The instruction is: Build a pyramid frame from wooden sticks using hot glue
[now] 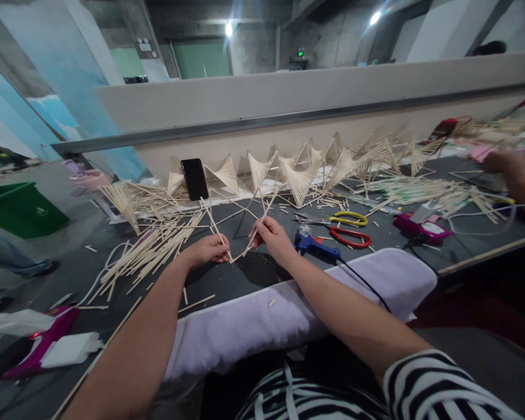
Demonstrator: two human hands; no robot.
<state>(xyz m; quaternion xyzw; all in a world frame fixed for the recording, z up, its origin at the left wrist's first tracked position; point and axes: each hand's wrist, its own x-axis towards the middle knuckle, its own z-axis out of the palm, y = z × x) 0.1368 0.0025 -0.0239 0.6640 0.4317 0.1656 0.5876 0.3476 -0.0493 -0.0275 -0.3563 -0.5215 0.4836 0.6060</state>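
Note:
Both hands work on an open frame of thin wooden sticks (232, 220) above the dark tabletop. My left hand (210, 249) pinches a stick at the frame's left side, close to its lower corner. On the other side my right hand (269, 234) grips a slanting stick between thumb and fingers. A short stick joins the two sides at the bottom, between the hands. Right of my right hand lie a blue glue gun (317, 245), red-handled scissors (350, 237) and a yellow-handled pair (349, 219). A heap of loose sticks (153, 251) is spread left of my left hand.
Several twisted stick models (301, 178) stand along the low back wall. A black phone (194, 179) leans there. Purple power strips (422, 227) with cords lie on both sides. A lilac towel (254, 321) covers the front edge. Another person's hand (505, 163) is at far right.

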